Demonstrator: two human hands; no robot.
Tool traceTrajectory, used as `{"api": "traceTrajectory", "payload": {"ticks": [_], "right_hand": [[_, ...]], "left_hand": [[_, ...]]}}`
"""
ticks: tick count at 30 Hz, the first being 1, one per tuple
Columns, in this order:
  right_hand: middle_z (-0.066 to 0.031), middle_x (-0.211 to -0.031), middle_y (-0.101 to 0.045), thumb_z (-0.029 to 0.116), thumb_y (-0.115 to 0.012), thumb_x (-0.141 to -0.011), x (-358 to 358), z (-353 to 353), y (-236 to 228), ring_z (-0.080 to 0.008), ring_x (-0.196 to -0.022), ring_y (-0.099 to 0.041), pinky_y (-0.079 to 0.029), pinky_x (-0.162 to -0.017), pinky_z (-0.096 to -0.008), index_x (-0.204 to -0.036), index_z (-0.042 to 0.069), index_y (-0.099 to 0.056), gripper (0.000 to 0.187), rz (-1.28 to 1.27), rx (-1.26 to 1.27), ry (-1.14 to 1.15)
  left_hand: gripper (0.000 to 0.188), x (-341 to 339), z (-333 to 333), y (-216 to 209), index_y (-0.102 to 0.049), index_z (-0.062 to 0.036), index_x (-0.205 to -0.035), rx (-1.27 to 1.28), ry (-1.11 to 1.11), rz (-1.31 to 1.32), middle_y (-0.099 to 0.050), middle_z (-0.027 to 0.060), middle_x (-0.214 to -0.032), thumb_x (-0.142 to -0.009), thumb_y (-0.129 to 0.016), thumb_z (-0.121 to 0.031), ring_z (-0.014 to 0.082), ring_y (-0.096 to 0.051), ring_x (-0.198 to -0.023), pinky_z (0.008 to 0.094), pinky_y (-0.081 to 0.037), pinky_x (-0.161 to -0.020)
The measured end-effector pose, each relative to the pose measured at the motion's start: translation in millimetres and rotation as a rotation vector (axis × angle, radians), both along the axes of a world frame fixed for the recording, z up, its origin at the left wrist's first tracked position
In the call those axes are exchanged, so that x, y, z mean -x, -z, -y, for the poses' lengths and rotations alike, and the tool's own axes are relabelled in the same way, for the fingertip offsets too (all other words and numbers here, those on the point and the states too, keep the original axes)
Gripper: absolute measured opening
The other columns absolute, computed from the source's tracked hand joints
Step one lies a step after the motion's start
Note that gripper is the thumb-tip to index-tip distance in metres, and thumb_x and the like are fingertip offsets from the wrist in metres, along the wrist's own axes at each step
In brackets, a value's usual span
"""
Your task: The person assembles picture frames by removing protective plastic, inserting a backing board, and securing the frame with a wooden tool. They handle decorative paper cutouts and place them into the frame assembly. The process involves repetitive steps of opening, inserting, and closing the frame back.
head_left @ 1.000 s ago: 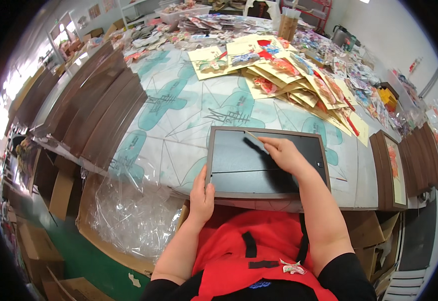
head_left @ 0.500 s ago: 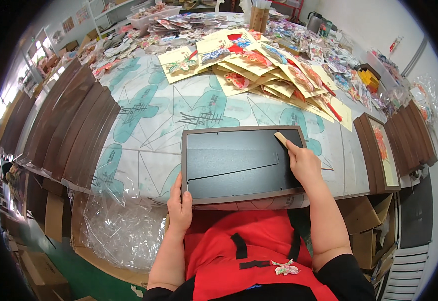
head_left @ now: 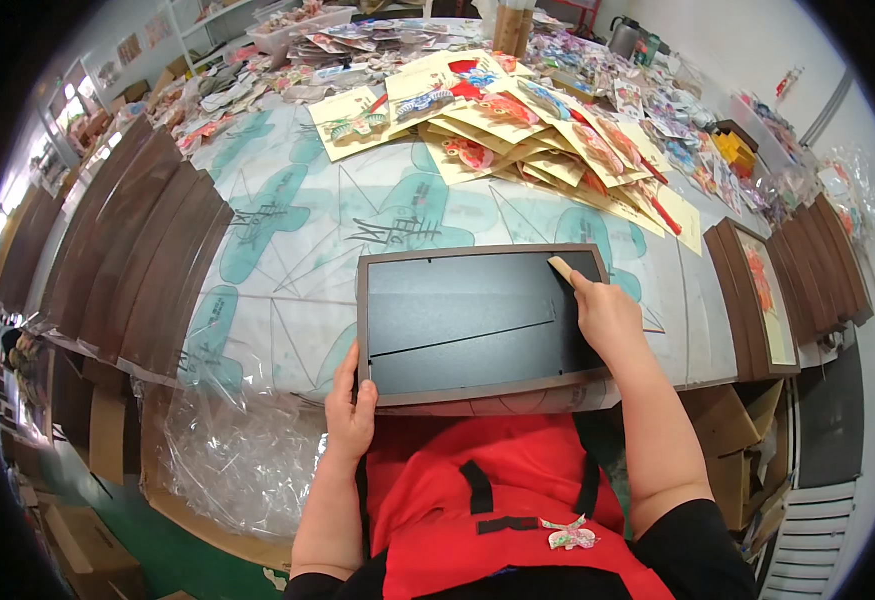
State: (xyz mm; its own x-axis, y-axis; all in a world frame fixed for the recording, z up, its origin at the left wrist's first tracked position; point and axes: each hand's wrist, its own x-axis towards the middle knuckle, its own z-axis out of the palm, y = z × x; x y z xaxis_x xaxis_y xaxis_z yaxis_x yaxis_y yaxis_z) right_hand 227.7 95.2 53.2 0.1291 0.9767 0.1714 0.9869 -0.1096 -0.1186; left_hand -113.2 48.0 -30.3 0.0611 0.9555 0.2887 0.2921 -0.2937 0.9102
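A brown picture frame (head_left: 487, 398) lies back side up at the near edge of the table, its black backing board (head_left: 467, 300) showing with a long slanting slit. My left hand (head_left: 350, 405) grips the frame's left end, thumb on the near left corner and fingers along the outer side. In my right hand (head_left: 607, 318) is a small flat wooden stick (head_left: 560, 268), pinched between thumb and fingers. Its tip rests at the backing near the far right corner. Small dark tabs dot the inner rim of the frame.
Cream cards with colourful fish-like figures (head_left: 497, 115) are piled beyond the frame. Brown frames stand stacked at the left (head_left: 127, 250), and more frames (head_left: 747, 295) at the right. A carton of clear plastic wrap (head_left: 242, 465) sits below the table's left edge.
The whole view has shifted slightly, with the frame and hands a little further left and up. Both hands keep their holds, the wooden stick staying near the far right corner.
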Motion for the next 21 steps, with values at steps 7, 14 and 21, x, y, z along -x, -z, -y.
{"api": "traceTrajectory", "payload": {"ticks": [7,14,21], "right_hand": [[-0.0177,-0.076,-0.065,0.014,-0.054,-0.090,8,-4,8,-0.0381,-0.072,-0.063,-0.050,-0.065,-0.0472,-0.114,0.011,-0.063,0.026,0.026,0.017,0.033],[-0.0199,-0.086,-0.066,0.016,-0.051,-0.091,-15,-28,33,-0.0409,-0.080,-0.063,-0.050,-0.072,-0.0462,-0.120,0.005,-0.057,0.032,-0.326,-0.140,-0.069],[-0.0097,-0.085,-0.063,0.008,-0.053,-0.090,-24,0,19,-0.0179,-0.065,-0.058,-0.048,-0.062,-0.0309,-0.119,0.003,-0.055,0.029,-1.093,-0.190,-0.067]], "left_hand": [[0.051,0,0,1,-0.038,0.0037,-0.138,-0.027,0.020,0.006,-0.047,0.0191,-0.135,-0.092,-0.048,-0.013,0.0261,-0.045,-0.125,0.0339,-0.033,-0.104],[0.051,-3,0,4,-0.039,0.0041,-0.138,-0.053,0.003,-0.002,-0.048,0.0192,-0.134,-0.090,-0.050,-0.011,0.0266,-0.047,-0.123,0.0339,-0.034,-0.103],[0.049,5,-9,-7,-0.040,0.0052,-0.136,0.018,-0.068,-0.131,-0.048,0.0206,-0.134,-0.090,-0.051,-0.009,0.0304,-0.049,-0.121,0.0357,-0.036,-0.102]]}}
